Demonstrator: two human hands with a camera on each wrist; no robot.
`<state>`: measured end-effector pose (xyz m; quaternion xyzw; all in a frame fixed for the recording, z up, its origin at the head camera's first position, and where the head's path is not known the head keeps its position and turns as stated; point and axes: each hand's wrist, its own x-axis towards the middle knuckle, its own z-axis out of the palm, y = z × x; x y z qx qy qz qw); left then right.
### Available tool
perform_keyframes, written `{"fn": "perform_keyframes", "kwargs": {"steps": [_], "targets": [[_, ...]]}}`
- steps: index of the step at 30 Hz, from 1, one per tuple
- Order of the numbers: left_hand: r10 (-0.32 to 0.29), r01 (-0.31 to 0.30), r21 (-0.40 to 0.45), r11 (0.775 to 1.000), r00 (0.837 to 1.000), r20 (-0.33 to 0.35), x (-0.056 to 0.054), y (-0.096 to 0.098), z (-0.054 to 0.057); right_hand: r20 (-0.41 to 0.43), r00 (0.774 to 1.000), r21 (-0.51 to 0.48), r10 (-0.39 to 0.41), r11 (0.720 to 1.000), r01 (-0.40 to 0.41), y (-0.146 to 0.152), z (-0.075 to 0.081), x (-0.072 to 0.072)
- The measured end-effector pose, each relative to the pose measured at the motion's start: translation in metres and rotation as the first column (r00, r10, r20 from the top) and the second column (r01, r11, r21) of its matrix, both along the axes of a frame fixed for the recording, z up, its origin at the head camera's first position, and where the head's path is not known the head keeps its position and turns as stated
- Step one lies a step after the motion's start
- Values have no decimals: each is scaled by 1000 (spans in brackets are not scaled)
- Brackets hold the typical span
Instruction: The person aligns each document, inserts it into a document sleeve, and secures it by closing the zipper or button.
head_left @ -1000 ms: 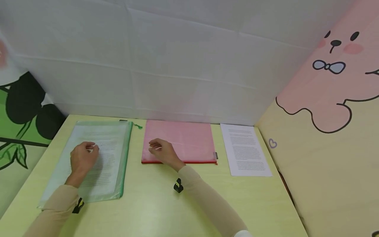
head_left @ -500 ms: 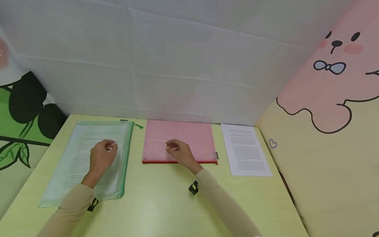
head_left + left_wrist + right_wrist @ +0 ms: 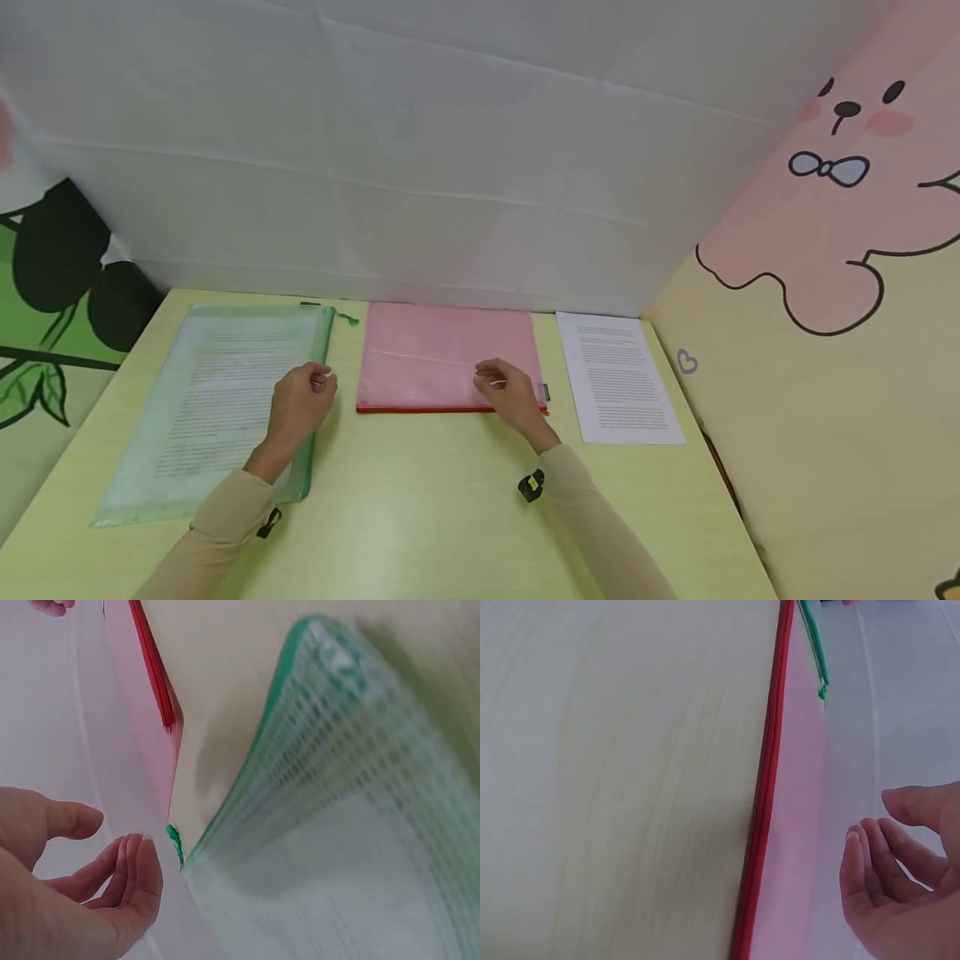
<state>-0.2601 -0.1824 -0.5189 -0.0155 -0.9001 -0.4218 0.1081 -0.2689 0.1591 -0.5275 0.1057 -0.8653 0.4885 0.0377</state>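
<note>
Green pouch (image 3: 146,450): left hand (image 3: 300,404) above | pink pouch (image 3: 442,346): right hand (image 3: 513,400) above | fingers (image 3: 150,870) of both loosely curled, empty

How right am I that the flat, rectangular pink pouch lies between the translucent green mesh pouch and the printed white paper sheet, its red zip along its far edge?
Not quite: the head view shows the red zip along the near edge. The pink pouch does lie between the green pouch and the paper sheet.

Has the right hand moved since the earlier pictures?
Yes, rightward: in the head view, the right hand has gone across the pink zipper pouch towards its right edge.
</note>
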Motion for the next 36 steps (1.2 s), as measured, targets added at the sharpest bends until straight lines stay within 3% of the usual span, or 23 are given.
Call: {"fn": "perform_keyframes", "kwargs": {"steps": [8, 13, 17, 24, 36], "targets": [[-38, 38, -2, 999, 995, 97, 3, 17, -7, 12, 992, 21, -128, 992, 128, 32, -4, 13], [-59, 61, -8, 998, 980, 188, 8, 24, -11, 23, 977, 59, -213, 976, 211, 46, -6, 21], [-65, 73, -30, 997, 973, 222, 12, 26, -13, 44, 958, 86, -284, 956, 280, 56, -10, 23], [-62, 71, -31, 997, 972, 225, 14, 32, -15, 81, 926, 159, -370, 922, 354, 72, -14, 29], [-39, 35, 23, 999, 981, 191, 12, 38, -23, 110, 901, 232, -421, 892, 388, 81, -18, 29]]}}
